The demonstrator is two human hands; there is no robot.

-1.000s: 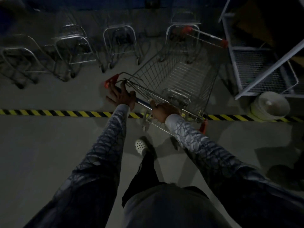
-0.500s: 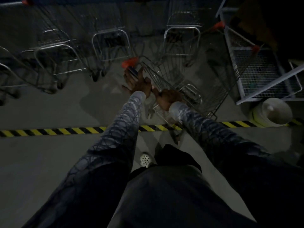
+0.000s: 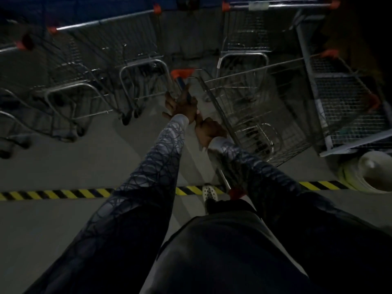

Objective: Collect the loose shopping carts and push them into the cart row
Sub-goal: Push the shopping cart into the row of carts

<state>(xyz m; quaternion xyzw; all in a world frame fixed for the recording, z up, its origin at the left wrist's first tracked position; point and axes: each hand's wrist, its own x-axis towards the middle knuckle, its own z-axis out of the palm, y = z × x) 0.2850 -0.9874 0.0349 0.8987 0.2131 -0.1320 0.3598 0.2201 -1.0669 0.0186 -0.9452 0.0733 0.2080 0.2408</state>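
Just past the yellow-and-black floor stripe (image 3: 53,194), the loose cart (image 3: 254,115) is sitting skewed on the concrete. Its basket is angling off to the right rather than toward the cart row (image 3: 127,77) parked along the back wall. Its handle (image 3: 182,87), capped in orange at both ends, is running diagonally from beside the person's shoe (image 3: 209,193) up to the left.

The right hand (image 3: 210,132) is clenching the bar about midway. The left hand (image 3: 180,107) is lying on it just above, with some fingers sticking out sideways. Blur is keeping me from telling whether that hand is wrapping the bar or only pressing on it.

As I judge it, the main risk is coming from that skew. The cart's far end is lying close in front of the metal rack (image 3: 305,60), so a straight shove could be driving the wire into the rack instead of nesting it behind the parked cart (image 3: 244,39). With both hands bunched near one end, steering leverage is looking poor, and the castors may be swinging the rear toward the white bucket (image 3: 373,172). The dim light is making the gap hard to read.
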